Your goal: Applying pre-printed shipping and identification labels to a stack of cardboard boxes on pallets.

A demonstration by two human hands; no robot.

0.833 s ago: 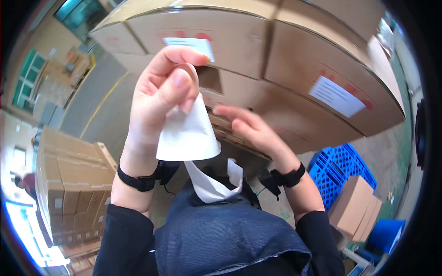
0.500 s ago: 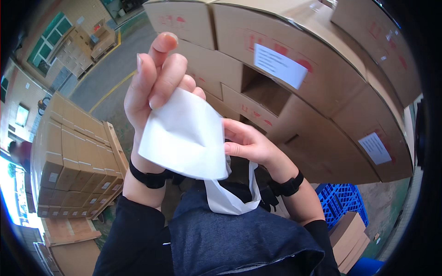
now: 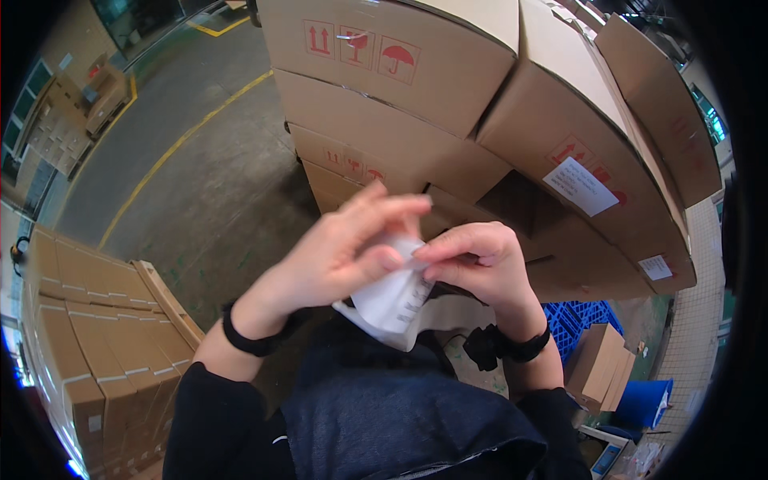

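A white paper label strip [image 3: 386, 302] with dark print hangs bent between my hands, in front of my dark blue apron. My left hand [image 3: 336, 248] has its thumb across the front of the strip and its fingers stretched over the top, partly blurred. At the strip's upper right corner my right hand [image 3: 484, 260] pinches the paper between thumb and fingertips. A further white length of the strip [image 3: 464, 312] runs below my right hand. Past my hands stands a stack of brown cardboard boxes [image 3: 392, 100], one bearing a white printed label [image 3: 582, 186].
Wrapped cartons [image 3: 104, 344] on a wooden pallet [image 3: 172, 308] stand at the left. On the right are a blue plastic pallet [image 3: 572, 328], flat cardboard pieces [image 3: 596, 368] and a blue bin [image 3: 644, 404]. A yellow line [image 3: 180, 144] crosses the grey floor.
My left hand has come down and tilted rightward, and the strip has turned so its print shows. My right hand has closed on the strip's corner. The view has shifted along the box stack.
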